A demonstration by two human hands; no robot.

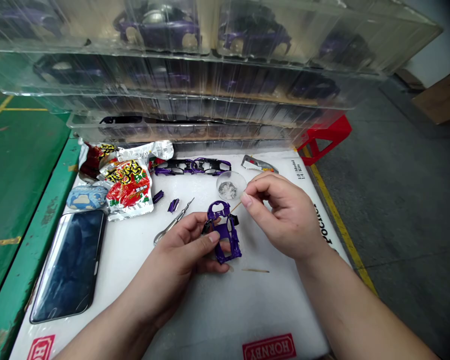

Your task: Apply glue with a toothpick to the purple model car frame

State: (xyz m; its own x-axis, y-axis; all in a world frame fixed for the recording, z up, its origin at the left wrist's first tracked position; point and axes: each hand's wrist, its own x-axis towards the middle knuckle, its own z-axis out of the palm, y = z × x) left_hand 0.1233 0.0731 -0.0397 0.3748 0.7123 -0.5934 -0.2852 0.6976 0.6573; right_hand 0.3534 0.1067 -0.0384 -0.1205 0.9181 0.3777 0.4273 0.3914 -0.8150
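Here, left hand point(189, 245) fingers clamped on light, brittle-looking purple car shell point(225, 235); right hand point(281, 215) fingers pinched on thin wooden stick point(235, 206); best held by edges.

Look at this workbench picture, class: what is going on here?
A person holds a purple toy car body in the left hand over a white board. The right hand pinches a thin wooden stick, its tip at the body. A phone, snack packets and a small clear dish lie nearby.

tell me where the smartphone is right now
In the head view the smartphone lies face up at the white board's left edge, left of the left hand, below the snack packets.
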